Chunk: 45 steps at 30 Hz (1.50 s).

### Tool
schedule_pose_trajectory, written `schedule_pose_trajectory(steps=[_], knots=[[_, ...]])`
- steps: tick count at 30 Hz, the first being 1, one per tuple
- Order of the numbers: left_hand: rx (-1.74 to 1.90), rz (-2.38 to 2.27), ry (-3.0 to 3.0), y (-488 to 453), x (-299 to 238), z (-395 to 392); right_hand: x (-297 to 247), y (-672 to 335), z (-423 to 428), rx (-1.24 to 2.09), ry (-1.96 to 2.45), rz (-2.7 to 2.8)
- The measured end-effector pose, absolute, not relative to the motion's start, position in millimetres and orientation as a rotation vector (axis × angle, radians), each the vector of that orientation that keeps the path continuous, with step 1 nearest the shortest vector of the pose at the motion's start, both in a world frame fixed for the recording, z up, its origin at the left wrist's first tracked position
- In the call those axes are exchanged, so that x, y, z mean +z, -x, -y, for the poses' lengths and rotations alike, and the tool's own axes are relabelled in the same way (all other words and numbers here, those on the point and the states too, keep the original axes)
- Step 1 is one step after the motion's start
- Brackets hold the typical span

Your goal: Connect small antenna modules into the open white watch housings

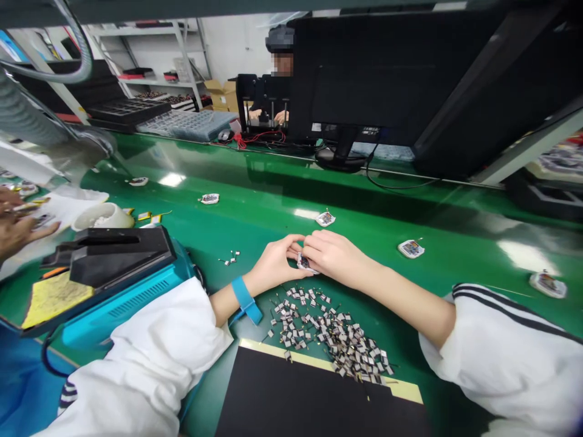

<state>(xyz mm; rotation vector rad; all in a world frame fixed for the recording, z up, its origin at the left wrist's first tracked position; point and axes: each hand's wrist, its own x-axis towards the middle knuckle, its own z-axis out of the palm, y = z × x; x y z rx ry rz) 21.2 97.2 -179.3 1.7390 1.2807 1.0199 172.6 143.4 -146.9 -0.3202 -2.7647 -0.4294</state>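
Between my two hands is a small white-cased electronic device (pixel 304 262), its open side showing dark circuitry. My left hand (pixel 280 258) grips its left edge between thumb and fingers, with a blue wrist strap (pixel 246 300) on that wrist. My right hand (pixel 330 256) is closed over the right side of the same device, and its fingertips are partly hidden. Just below the hands lies a loose pile of small silvery parts with short dark leads (pixel 350 343). Several similar parts (pixel 231 259) lie apart on the green mat, left of my left hand.
More white-cased devices (pixel 411 248) stand in a row across the green bench (pixel 264 212). A black sheet (pixel 314 397) lies in front. At left are a teal soldering unit (pixel 122 297), a yellow sponge (pixel 57 297), a white bowl (pixel 102 216) and another person's hand (pixel 22 227). A monitor (pixel 364 79) stands behind.
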Motion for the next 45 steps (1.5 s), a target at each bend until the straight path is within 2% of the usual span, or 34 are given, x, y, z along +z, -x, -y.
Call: schedule_pose_trajectory(steps=[4,8,11,15,18,22,27,33,41,45], knots=[[1.006,-1.316,-1.749,-20.8,-177.7,-107.0,-137.2,-173.9,-158.5,-0.338,0.240,2.912],[1.075,-1.550,-1.718,-11.7,-183.9,-144.3,-143.0,-193.4,-202.5,0.247,0.732,2.757],[1.138,-1.812,-1.693,-2.0,-191.7,-179.9,-159.3,-206.3,-237.6,0.353,0.996,2.638],[1.021,-1.976,-1.766,4.7,-190.1,-205.1,-181.5,-204.0,-262.7,0.464,1.093,2.632],[0.904,-2.012,-1.885,8.1,-173.7,-188.9,-188.0,-196.2,-268.7,0.557,1.139,2.589],[0.672,-1.953,-2.038,14.8,-151.5,-124.5,-184.7,-193.5,-262.1,0.620,1.216,2.493],[0.426,-1.768,-2.136,18.1,-163.3,-57.5,-179.4,-188.3,-207.5,0.690,1.091,2.511],[0.427,-1.695,-2.221,20.4,-179.0,-55.2,-188.7,-175.4,-147.0,0.825,0.896,2.583],[0.360,-1.703,-2.386,16.8,-179.2,-44.2,-199.3,-174.2,-144.4,0.791,1.001,2.424],[0.444,-1.761,-2.360,17.7,-174.4,-48.4,-200.0,-184.0,-135.9,0.846,0.950,2.438]])
